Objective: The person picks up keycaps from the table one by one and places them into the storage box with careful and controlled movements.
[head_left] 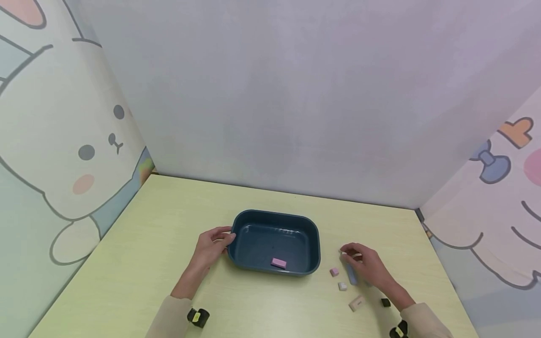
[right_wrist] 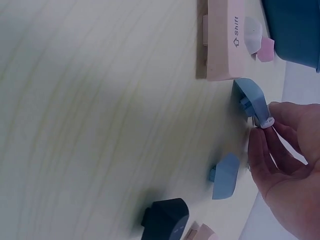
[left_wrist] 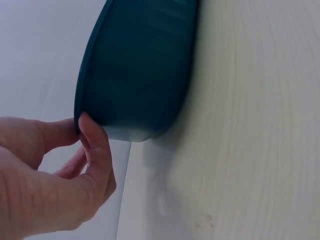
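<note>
My left hand pinches the left rim of a dark blue plastic basin between thumb and fingers, also seen on the basin wall in the left wrist view. Inside the basin lies a pink keycap. To the right of it, my right hand pinches a small white keycap at the fingertips. Just beside those fingertips is a long blue keycap. A second blue keycap lies close below the hand in the right wrist view, mostly hidden in the head view.
Near the basin's right side are a small pink keycap and another white keycap. A pale pink Shift keycap and a black keycap lie nearer the front of the pale wooden table. Printed curtains enclose the table.
</note>
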The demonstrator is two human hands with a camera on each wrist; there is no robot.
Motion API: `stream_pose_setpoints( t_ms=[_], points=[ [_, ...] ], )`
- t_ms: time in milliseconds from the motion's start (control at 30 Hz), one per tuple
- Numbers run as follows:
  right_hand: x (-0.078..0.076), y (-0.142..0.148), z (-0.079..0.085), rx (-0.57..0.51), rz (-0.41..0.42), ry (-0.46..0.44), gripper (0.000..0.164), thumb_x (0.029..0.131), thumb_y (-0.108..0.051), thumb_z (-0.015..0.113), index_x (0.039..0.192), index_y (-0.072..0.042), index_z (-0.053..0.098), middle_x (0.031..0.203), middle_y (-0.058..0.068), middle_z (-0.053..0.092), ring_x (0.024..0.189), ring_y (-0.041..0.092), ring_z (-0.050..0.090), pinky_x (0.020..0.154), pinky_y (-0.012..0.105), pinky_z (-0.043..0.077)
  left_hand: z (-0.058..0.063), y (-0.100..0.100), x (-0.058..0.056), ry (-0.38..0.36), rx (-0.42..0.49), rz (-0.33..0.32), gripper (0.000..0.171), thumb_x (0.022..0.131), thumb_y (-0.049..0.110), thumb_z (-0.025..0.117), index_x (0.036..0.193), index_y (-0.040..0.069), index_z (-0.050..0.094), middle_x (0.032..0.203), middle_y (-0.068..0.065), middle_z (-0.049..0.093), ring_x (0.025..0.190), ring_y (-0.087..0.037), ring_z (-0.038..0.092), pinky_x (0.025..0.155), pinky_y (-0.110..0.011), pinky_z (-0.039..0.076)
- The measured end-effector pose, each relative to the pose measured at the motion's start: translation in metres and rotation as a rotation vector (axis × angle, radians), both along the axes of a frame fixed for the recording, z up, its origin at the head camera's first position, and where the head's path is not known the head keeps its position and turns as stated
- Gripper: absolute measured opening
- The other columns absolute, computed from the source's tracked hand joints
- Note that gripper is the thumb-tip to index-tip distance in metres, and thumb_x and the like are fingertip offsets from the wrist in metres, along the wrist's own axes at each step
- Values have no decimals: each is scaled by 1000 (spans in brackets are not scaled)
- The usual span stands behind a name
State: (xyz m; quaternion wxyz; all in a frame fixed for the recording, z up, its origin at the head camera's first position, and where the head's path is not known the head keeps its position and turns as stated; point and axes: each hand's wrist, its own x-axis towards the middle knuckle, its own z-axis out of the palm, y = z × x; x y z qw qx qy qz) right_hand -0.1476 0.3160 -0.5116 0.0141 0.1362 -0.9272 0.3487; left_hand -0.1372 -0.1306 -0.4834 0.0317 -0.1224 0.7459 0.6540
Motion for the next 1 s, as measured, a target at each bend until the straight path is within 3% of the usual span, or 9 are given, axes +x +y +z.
stream_pose_setpoints(
  t_ms=[500, 1000],
  points=[
    [-4, 1, -1, -18, -9, 6, 16, 92, -3, 76, 107, -7, 72, 98, -2, 70, 90, 10, 66, 81, 28, 58, 0, 0, 0, -6, -6, 2, 33, 97, 10, 72, 128, -2, 68, 104, -14, 69, 84, -25, 67, 68, -29, 56],
    [-4, 1, 5, -110, 5, 22, 17, 91, -10, 79, 108, -7, 73, 96, -2, 70, 88, 7, 65, 82, 23, 57, 0, 0, 1, 2, -11, 0, 34, 98, 12, 72, 128, -4, 67, 103, -15, 69, 86, -26, 67, 68, -29, 57]
  ],
)
